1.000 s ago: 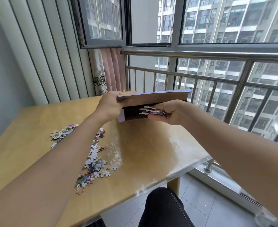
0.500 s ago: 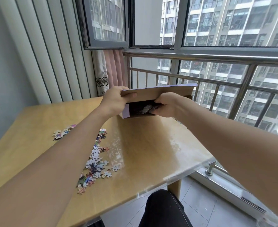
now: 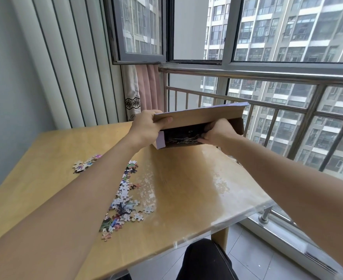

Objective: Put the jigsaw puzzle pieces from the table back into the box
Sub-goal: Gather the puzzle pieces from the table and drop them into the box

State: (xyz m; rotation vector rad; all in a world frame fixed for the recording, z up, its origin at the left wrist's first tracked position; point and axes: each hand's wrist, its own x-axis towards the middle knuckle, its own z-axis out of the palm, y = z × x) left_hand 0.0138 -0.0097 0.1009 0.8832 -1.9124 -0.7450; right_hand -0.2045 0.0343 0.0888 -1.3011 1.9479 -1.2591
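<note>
My left hand [image 3: 146, 126] gripped the raised flap of the box [image 3: 199, 126] at the far edge of the desk [image 3: 186, 188], thumb on top, so that the opening stayed free. My right hand [image 3: 217, 134] was partly inside it, fingers [image 3: 204, 140] curled; I think they were letting go of some pieces, but the inside was too dark to be sure. Many jigsaw puzzle pieces [image 3: 124, 201] lay scattered on the desk beside my left forearm, not yet collected.
</note>
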